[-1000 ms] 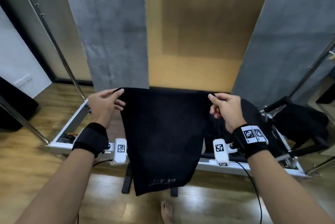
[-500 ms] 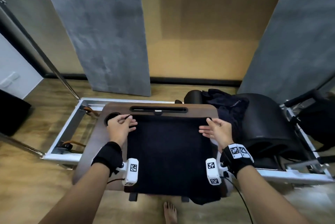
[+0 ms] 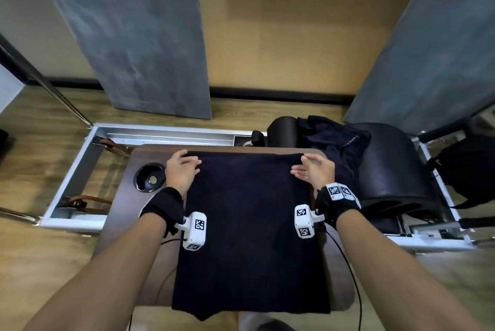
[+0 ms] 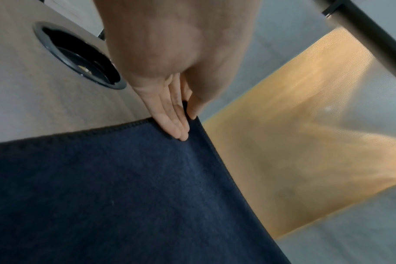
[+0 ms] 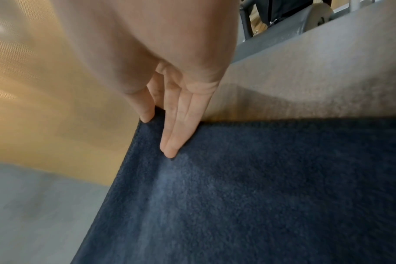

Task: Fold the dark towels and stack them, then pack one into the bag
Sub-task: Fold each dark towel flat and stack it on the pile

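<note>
A dark navy towel point(image 3: 249, 223) lies spread flat on the brown table point(image 3: 120, 223), its near edge hanging over the front. My left hand point(image 3: 182, 167) pinches the towel's far left corner between thumb and fingers, seen close in the left wrist view point(image 4: 185, 116) on the towel point(image 4: 124, 196). My right hand point(image 3: 313, 170) pinches the far right corner, likewise seen in the right wrist view point(image 5: 156, 121) on the towel point(image 5: 260, 196). A second dark towel point(image 3: 337, 140) lies crumpled on the black padded seat point(image 3: 388, 170) to the right. A black bag point(image 3: 466, 167) sits at the far right.
A round black cup holder point(image 3: 150, 179) is sunk into the table left of my left hand. A white metal frame point(image 3: 80, 164) surrounds the table on the wooden floor. Grey panels point(image 3: 134, 36) stand against the back wall.
The towel, held up in the air a second ago, now lies on the table. Both hands have carried its top edge away from me to the table's far edge.
</note>
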